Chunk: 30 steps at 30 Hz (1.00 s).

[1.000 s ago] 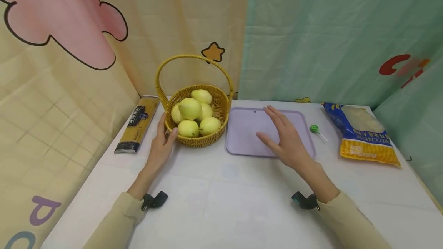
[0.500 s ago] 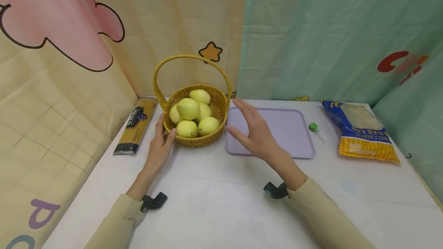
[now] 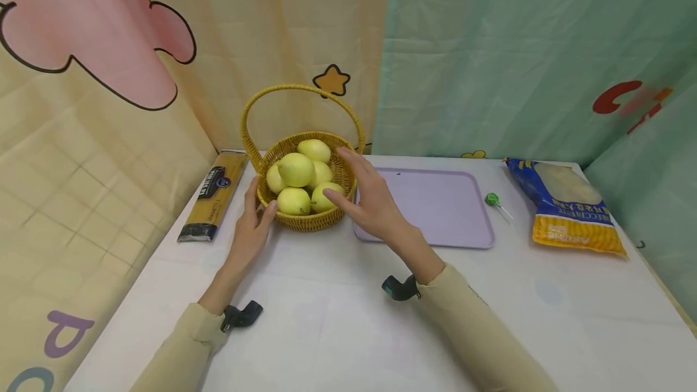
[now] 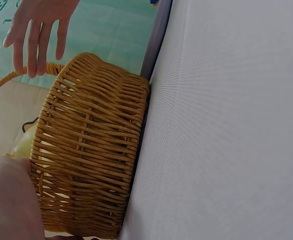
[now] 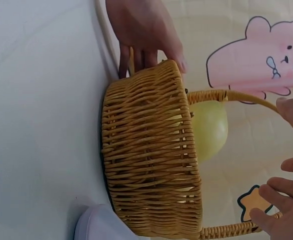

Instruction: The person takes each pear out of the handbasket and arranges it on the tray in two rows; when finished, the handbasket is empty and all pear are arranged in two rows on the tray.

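Note:
A woven basket [image 3: 310, 222] with a tall arched handle stands at the back of the table, holding several pale yellow-green, pear- or lemon-like fruits [image 3: 296, 171]. My left hand [image 3: 250, 228] rests against the basket's left outer wall. Its thumb touches the rim and its fingers lie fairly straight along the side, as the right wrist view shows. Over the basket's right side hovers my right hand [image 3: 376, 204], fingers spread and holding nothing. In the left wrist view, the right hand [image 4: 41, 32] appears beyond the basket near the handle; part of the left hand [image 4: 9, 200] blocks the lower left.
A lilac tray [image 3: 435, 210] lies right of the basket, partly behind my right hand. A green lollipop [image 3: 492, 199] and a blue and yellow food bag [image 3: 572, 210] lie farther right. A spaghetti packet [image 3: 215, 198] lies left of the basket. Printed curtains surround the table.
My right hand has moved left, from over the lilac tray to over the basket's right side. My left hand has stayed against the basket, and the basket and fruits keep their places.

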{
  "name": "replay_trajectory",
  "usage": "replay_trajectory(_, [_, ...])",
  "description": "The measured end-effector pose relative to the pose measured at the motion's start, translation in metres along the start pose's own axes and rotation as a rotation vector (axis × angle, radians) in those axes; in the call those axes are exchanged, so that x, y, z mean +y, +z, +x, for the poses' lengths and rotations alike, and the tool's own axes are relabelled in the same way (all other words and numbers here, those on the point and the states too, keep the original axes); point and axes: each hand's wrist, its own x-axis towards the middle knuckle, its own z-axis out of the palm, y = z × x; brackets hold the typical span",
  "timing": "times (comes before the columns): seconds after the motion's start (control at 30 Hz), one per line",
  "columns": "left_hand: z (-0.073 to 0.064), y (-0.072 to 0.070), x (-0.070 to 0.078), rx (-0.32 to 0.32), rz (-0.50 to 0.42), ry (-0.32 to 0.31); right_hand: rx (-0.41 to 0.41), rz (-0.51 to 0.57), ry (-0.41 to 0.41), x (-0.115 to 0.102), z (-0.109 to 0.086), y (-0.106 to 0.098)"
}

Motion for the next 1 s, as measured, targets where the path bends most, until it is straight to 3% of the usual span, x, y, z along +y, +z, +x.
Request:
replay_trajectory(0.3, [0.003,-0.002,0.001,-0.002,0.012,0.006,-0.023,0.034,0.032,-0.004,0.016,0.022])
replay_trajectory(0.63, [0.002,-0.001,0.000,-0.003,-0.011,0.004,-0.069,0.055,0.076,-0.002,0.051,0.049])
replay_trajectory(1.0, [0.002,-0.001,-0.001,0.006,-0.022,0.012,-0.092,0.101,0.105,0.005,0.064,0.076])
